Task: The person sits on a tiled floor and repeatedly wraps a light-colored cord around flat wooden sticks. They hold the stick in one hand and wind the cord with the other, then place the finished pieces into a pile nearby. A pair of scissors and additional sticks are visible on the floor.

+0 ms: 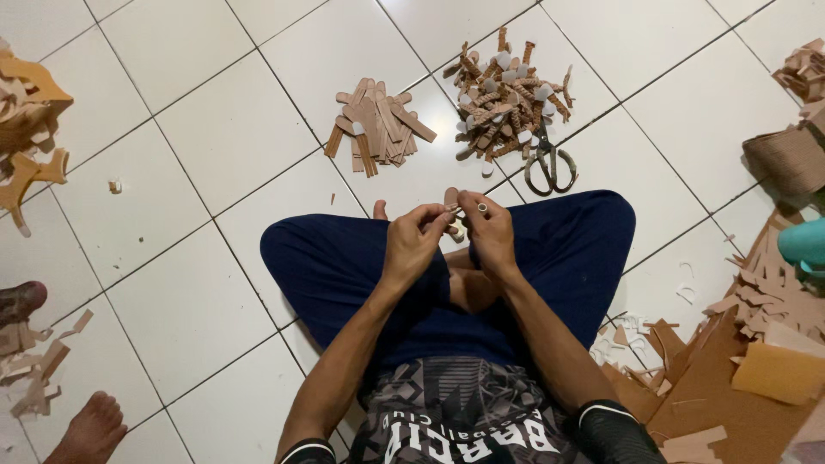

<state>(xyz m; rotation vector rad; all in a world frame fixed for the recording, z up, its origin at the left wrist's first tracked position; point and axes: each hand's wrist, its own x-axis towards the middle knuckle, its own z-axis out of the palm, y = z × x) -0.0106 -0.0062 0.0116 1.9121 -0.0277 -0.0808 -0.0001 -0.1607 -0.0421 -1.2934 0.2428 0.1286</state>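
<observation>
The person wears dark navy trousers point(344, 258), a black-and-grey patterned shirt with white block lettering point(460, 421), and short black sleeves with white-trimmed cuffs point(614, 430). Forearms, both hands and feet are bare.

Both hands point(454, 230) pinch a small brown strip point(451, 198).

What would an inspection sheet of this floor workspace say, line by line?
Surface: white tiled floor; the person sits cross-legged on it.
Job's things: small tan strip pinched between left hand and right hand; pile of plain tan strips; pile of strips with white tips; scissors beside it.
Clutter: tan offcuts at right, brown sheet, scraps at left.
Fingers: both hands closed on the strip.
Cables: nothing seen.
Surroundings: another person's foot at lower left; teal object at right edge.
</observation>
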